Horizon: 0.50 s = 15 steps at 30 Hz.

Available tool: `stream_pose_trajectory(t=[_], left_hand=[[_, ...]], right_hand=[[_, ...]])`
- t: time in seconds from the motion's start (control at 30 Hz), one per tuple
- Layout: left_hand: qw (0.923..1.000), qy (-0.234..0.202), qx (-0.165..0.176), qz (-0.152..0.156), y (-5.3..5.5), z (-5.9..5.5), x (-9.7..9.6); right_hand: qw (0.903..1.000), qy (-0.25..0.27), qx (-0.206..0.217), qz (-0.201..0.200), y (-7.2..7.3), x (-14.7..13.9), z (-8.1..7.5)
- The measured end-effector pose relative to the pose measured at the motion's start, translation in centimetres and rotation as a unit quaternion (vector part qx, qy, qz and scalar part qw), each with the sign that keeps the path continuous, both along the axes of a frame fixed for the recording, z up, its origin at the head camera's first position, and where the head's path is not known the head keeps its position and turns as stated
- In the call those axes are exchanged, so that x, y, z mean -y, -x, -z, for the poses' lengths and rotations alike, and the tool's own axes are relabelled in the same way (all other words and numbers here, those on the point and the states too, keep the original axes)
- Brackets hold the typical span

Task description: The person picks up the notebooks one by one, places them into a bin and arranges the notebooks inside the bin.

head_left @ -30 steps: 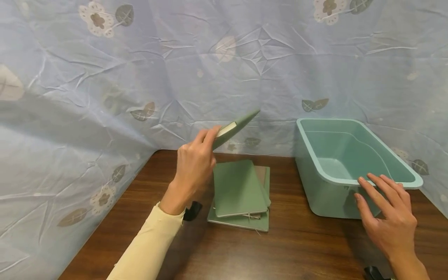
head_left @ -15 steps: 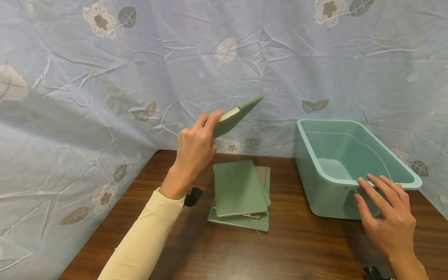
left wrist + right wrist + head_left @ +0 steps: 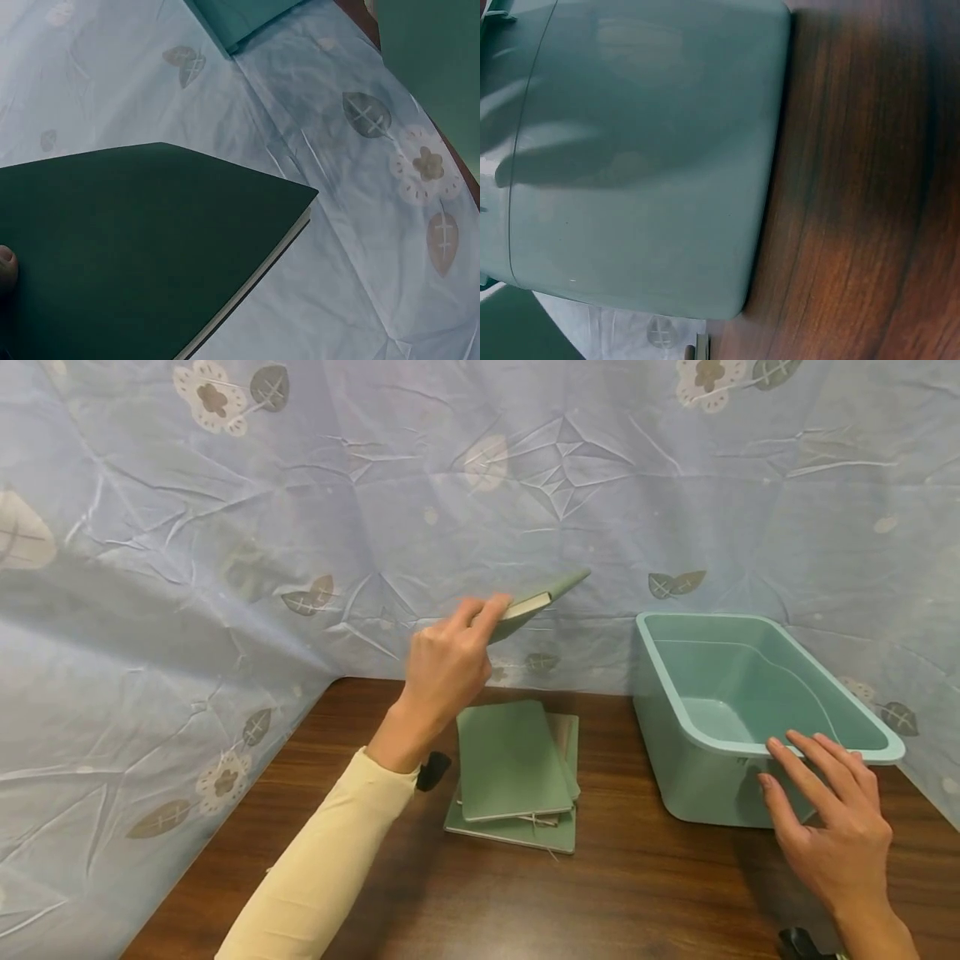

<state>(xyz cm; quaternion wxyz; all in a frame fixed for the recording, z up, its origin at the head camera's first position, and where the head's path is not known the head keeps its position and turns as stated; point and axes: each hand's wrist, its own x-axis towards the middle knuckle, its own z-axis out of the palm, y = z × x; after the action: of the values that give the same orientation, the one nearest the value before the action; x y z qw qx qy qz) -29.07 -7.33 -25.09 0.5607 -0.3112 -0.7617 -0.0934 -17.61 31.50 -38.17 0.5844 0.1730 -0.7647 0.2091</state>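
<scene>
My left hand (image 3: 450,668) grips a green hardcover notebook (image 3: 540,608) by its near end, raised above the table and tilted, with the pale page edges showing. In the left wrist view, the cover of this notebook (image 3: 142,240) fills the lower left, and a thumb tip (image 3: 7,266) lies on it. Below stands a loose stack of green notebooks (image 3: 513,760), slightly turned against each other, a brownish one partly hidden among them. My right hand (image 3: 836,818) has its fingers spread, fingertips at the near rim of a teal plastic bin (image 3: 675,693).
The bin stands at the right of the dark wooden table (image 3: 645,893), and its inner floor (image 3: 712,718) shows bare. A pale blue floral cloth (image 3: 420,468) hangs behind and to the left of the table. The bin's outer wall (image 3: 645,210) fills much of the right wrist view.
My left hand has lifted the notebook a little and then carried it to the right, toward the bin. The right hand, the bin and the stack have stayed in place.
</scene>
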Motion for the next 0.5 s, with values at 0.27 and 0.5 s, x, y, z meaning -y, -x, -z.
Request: stream_pose_trajectory(t=[0.27,0.5], left_hand=[[0.9993,0.022,-0.021,0.02,0.4,0.2,-2.2],[0.9979,0.04,-0.046,0.02,0.5,0.1,-4.6]], right_hand=[[1.0,0.006,0.003,0.0,-0.1,0.0,-0.1],[0.9999,0.01,-0.003,-0.005,-0.1,0.2,-0.2]])
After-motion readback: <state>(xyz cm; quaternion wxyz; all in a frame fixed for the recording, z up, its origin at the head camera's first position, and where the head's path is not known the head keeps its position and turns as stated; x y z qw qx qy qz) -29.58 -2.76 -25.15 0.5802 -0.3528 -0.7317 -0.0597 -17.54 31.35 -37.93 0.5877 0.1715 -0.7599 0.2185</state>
